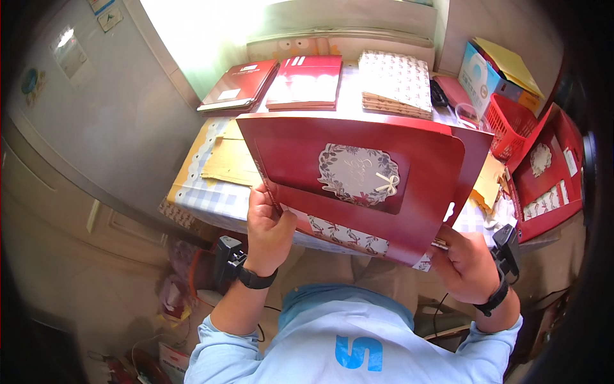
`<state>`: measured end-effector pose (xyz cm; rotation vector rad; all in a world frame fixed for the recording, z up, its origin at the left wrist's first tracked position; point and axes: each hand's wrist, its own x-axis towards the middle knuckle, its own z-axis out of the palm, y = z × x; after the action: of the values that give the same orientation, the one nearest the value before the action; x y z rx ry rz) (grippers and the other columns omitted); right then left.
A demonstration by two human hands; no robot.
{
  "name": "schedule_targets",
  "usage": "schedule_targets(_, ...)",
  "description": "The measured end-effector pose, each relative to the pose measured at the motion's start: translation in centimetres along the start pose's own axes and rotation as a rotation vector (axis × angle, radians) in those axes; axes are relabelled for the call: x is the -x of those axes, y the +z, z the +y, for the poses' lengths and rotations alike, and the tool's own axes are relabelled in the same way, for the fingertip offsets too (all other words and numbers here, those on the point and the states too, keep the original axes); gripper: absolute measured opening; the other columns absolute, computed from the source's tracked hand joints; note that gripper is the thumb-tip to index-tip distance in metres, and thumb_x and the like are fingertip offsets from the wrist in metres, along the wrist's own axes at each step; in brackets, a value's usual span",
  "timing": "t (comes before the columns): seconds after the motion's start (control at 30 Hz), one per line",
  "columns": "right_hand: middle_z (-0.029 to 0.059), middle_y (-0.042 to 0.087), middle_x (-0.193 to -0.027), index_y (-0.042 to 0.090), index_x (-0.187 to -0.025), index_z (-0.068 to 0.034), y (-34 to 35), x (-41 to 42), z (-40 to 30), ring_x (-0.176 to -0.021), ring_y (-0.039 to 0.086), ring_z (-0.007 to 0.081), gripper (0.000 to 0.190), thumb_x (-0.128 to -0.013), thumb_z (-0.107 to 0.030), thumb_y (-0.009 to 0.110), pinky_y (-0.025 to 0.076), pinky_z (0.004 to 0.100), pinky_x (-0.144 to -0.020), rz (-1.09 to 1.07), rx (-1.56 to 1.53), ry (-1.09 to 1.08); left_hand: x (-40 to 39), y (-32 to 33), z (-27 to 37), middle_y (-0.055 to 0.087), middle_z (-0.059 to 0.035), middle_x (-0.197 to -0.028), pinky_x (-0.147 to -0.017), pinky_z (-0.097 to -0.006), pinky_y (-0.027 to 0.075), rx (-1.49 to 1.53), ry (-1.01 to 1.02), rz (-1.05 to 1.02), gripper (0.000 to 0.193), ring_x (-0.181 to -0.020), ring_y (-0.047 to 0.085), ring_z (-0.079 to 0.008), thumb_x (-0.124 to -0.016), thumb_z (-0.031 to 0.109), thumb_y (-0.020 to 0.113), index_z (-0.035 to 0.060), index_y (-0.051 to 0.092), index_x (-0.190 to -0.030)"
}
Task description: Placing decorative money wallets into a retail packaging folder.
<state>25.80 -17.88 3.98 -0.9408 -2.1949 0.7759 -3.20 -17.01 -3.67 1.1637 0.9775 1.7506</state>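
Observation:
Both hands hold a dark red cardboard folder (288, 149) up over the table, tilted, with a window that shows a wreath-patterned card (359, 174). My left hand (272, 230) grips its lower left corner, thumb on the near face. My right hand (463, 261) pinches the lower right edge, where a thin item and a patterned corner poke out. A strip of patterned paper (350, 235) shows along the folder's lower edge. Behind it a second red panel (475, 153) stands out to the right; whether it is part of the same folder I cannot tell.
Along the table's back lie two stacks of red folders (240, 86), (304, 81) and a stack of patterned paper items (395, 81). Yellow cardboard (230, 161) lies at left. At right are a red plastic basket (511, 126), boxes (479, 77), torn brown paper (489, 185) and an open red folder (544, 177).

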Motion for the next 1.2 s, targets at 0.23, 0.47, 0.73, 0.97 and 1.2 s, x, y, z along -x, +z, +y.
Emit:
schedule_targets(0.23, 0.0221, 0.062, -0.079, 0.055, -0.105, -0.002, 0.2, -0.4, -0.4, -0.071, 0.063, 0.0370, 0.026, -0.080, 0.001, 0.048, 0.050, 0.0386, -0.061, -0.172, -0.049, 0.174, 0.2, 0.4, -0.1, 0.054, -0.0083, -0.113, -0.094, -0.0279, 0.043, -0.016, -0.027, -0.029, 0.044, -0.104, 0.054, -0.0129, -0.079, -0.013, 0.043, 0.0007, 0.039, -0.120)
schedule_targets(0.47, 0.0212, 0.062, -0.080, 0.055, -0.105, -0.001, 0.3, -0.3, 0.9, -0.073, 0.063, 0.0371, 0.027, -0.078, 0.001, 0.050, 0.051, 0.0390, -0.064, -0.299, -0.033, 0.112, 0.4, 0.1, -0.6, 0.054, -0.0081, -0.112, -0.094, -0.0279, 0.043, -0.067, -0.036, -0.034, 0.043, -0.102, 0.054, -0.0119, -0.079, -0.013, 0.042, 0.0002, 0.039, -0.120)
schedule_targets(0.73, 0.0185, 0.064, -0.089, 0.060, -0.107, -0.001, 0.9, -1.5, 2.4, -0.077, 0.062, 0.0374, 0.033, -0.075, 0.002, 0.052, 0.051, 0.0397, -0.072, -0.288, -0.120, -0.129, 0.9, -0.1, -0.8, 0.053, -0.0080, -0.114, -0.096, -0.0282, 0.041, -0.104, -0.023, -0.056, 0.050, -0.106, 0.052, -0.0128, -0.077, -0.014, 0.039, -0.0006, 0.037, -0.125)
schedule_targets(0.97, 0.0187, 0.063, -0.095, 0.061, -0.107, -0.003, 0.5, -1.7, 2.8, -0.085, 0.061, 0.0365, 0.035, -0.074, 0.001, 0.052, 0.050, 0.0404, -0.078, -0.348, 0.120, -0.115, 1.0, 0.0, -1.2, 0.052, -0.0069, -0.113, -0.093, -0.0263, 0.042, -0.125, -0.011, -0.031, 0.047, -0.103, 0.052, -0.0112, -0.080, -0.013, 0.042, -0.0002, 0.037, -0.124)
schedule_targets(1.2, 0.0187, 0.064, -0.083, 0.064, -0.098, -0.002, 0.7, -2.0, 2.9, -0.074, 0.062, 0.0362, 0.034, -0.067, 0.002, 0.051, 0.052, 0.0398, -0.071, -0.255, 0.063, -0.038, 0.8, 0.1, -1.2, 0.052, -0.0072, -0.112, -0.092, -0.0261, 0.042, -0.138, -0.010, -0.031, 0.050, -0.104, 0.052, -0.0114, -0.076, -0.015, 0.040, -0.0006, 0.038, -0.124)
